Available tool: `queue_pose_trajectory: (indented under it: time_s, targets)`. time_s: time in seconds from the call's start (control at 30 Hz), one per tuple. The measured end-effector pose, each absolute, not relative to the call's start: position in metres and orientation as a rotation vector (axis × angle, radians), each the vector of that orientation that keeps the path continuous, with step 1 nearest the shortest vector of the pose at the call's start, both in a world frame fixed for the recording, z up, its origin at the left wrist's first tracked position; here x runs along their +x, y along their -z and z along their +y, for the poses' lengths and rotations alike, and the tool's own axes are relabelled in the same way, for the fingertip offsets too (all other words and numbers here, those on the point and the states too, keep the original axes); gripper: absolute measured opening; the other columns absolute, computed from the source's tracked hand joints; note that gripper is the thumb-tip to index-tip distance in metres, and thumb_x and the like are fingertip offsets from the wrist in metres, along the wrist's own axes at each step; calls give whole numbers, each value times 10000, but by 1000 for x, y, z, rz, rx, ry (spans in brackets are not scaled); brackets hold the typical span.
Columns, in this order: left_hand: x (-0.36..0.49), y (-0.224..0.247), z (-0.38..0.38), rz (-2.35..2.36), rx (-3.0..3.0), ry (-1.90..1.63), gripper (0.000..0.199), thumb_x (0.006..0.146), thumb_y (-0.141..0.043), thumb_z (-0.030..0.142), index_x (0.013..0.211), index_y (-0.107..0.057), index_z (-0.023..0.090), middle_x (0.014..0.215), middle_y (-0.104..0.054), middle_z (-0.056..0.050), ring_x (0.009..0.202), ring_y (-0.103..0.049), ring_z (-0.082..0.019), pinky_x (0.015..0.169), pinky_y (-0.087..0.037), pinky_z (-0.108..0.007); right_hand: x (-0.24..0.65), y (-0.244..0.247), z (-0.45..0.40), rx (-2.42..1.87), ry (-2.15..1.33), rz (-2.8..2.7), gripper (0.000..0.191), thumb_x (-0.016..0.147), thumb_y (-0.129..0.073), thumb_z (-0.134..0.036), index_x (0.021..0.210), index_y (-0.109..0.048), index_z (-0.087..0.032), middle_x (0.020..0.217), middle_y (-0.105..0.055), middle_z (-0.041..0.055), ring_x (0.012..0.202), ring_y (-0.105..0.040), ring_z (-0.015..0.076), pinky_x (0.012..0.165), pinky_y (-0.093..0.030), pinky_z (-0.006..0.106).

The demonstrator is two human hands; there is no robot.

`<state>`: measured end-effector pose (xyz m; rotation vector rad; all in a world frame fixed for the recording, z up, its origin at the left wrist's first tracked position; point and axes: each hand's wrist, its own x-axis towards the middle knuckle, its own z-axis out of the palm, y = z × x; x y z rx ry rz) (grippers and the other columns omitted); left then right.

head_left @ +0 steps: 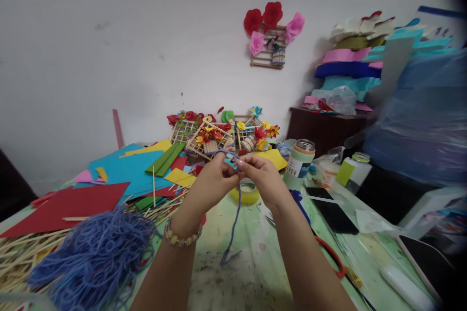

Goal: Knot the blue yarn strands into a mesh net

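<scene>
Both hands meet above the middle of the table. My left hand (pixel 215 177), with a beaded bracelet at its wrist, pinches a strand of purple-blue yarn (pixel 236 218). My right hand (pixel 260 175) has its thumb and fingers closed on the same strand, its fingertips close to those of my left hand. The loose end of the yarn hangs down between the hands to the tabletop. Behind the fingers, a roll of yellow tape (pixel 248 197) is partly hidden. Whether the fingers hold anything besides yarn is too small to tell.
A heap of blue yarn (pixel 98 252) and wooden sticks (pixel 18 257) lie at the left, with coloured sheets (pixel 124 170) behind. Stick frames with flowers (pixel 209 138) stand at the back. At the right are a jar (pixel 299 163), a phone (pixel 333 211) and red-handled scissors (pixel 333 252).
</scene>
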<state>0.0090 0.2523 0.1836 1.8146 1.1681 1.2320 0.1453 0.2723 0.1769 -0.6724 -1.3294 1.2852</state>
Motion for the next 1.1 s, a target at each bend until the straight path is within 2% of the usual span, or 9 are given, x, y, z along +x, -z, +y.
queue_pose_trajectory:
  time_s: [0.2,0.4,0.53,0.67,0.83,0.97,1.1]
  targets:
    - [5,-177,267,1103,1628,-1191,225,674,-693,299,828,-658,138,723,-652,-36,632,-567,-130,588,-412,-230,150,-182,274,-582,-1316,-1104,287,600,-764,-377,690,-596,-162,642,-576,-32,593,-483,66,612,-394,207]
    - [7,-175,269,944,1688,-1119,210,683,-714,336,792,-713,157,876,-673,-61,790,-582,-164,707,-434,-257,156,-185,274,-555,-1403,-948,241,577,-774,-328,707,-639,-176,713,-654,-7,669,-568,90,673,-441,217]
    - [7,-177,266,767,1622,-916,234,734,-674,376,736,-669,142,689,-636,-41,657,-560,-131,651,-436,-243,158,-184,278,-563,-1371,-857,223,600,-761,-312,756,-664,-185,748,-681,0,707,-600,97,670,-451,212]
    - [6,-182,261,754,1639,-878,234,707,-697,372,713,-627,149,593,-565,1,556,-493,-97,566,-408,-215,160,-182,283,-527,-1373,-784,182,641,-734,-275,795,-670,-201,739,-677,-16,726,-617,98,664,-456,208]
    - [-1,-185,258,810,1657,-862,229,694,-701,367,704,-626,151,563,-538,10,496,-444,-82,489,-362,-202,162,-181,288,-512,-1465,-620,113,666,-708,-222,764,-651,-225,742,-687,-47,726,-616,79,667,-452,200]
    - [-12,-182,261,829,1671,-844,203,719,-687,352,750,-646,156,581,-533,12,501,-446,-79,489,-361,-197,166,-184,289,-595,-1428,-607,14,732,-643,-233,728,-634,-242,733,-690,-59,698,-608,86,645,-453,208]
    - [-24,-181,262,834,1691,-833,203,733,-675,357,783,-656,161,597,-548,2,514,-463,-86,491,-373,-196,171,-187,288,-598,-1425,-533,30,726,-653,-205,731,-652,-235,763,-703,-49,687,-606,86,644,-464,215]
